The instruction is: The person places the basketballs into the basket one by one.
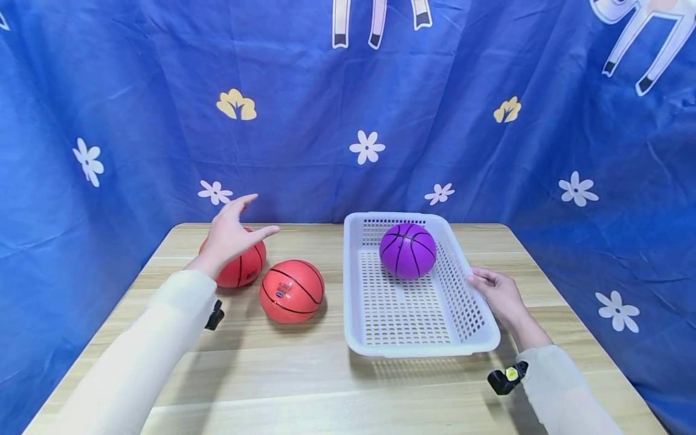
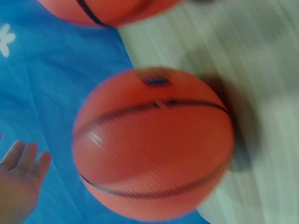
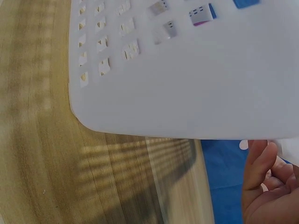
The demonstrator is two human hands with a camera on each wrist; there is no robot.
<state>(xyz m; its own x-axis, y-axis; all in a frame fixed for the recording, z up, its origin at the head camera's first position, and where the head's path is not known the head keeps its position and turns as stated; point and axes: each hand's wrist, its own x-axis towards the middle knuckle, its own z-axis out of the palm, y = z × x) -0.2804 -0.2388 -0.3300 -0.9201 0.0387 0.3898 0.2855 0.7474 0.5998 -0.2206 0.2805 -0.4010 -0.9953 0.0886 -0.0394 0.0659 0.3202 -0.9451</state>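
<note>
My left hand point(image 1: 231, 232) is above a red basketball point(image 1: 243, 266) at the back left, partly hiding it, with thumb and fingers spread apart. A second red basketball point(image 1: 292, 292) with a small blue label sits to its right. In the left wrist view a red basketball point(image 2: 154, 154) appears large beside the hand's straight fingers point(image 2: 25, 158). My right hand point(image 1: 500, 296) holds the right rim of a white plastic basket point(image 1: 421, 349). Inside the basket, toward the back, lies a purple basketball point(image 1: 408, 251). The right wrist view has the curled fingers point(image 3: 264, 163) at the basket's edge.
A light wooden table point(image 1: 261, 386) lies under everything. Behind it and along both sides hangs a blue curtain point(image 1: 293, 139) with flowers and animal legs printed on it. The basket casts a slotted shadow on the wood. Black cameras point(image 1: 505, 379) are worn at both wrists.
</note>
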